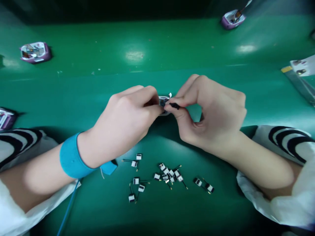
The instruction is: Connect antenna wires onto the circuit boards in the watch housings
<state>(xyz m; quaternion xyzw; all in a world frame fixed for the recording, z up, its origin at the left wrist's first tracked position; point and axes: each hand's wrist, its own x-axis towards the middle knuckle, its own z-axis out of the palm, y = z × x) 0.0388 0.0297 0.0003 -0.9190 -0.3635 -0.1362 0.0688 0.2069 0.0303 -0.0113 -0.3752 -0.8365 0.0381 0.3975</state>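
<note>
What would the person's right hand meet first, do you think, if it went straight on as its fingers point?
The right hand, pinching a black part, would probably meet the white-rimmed module in the left hand, though depth is unclear.

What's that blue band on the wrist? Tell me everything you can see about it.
The blue strap looks like soft fabric and wraps snugly around the left wrist. A short tab sticks out at its edge, and a thin blue cord runs from it down across the green bench and out of view.
</note>
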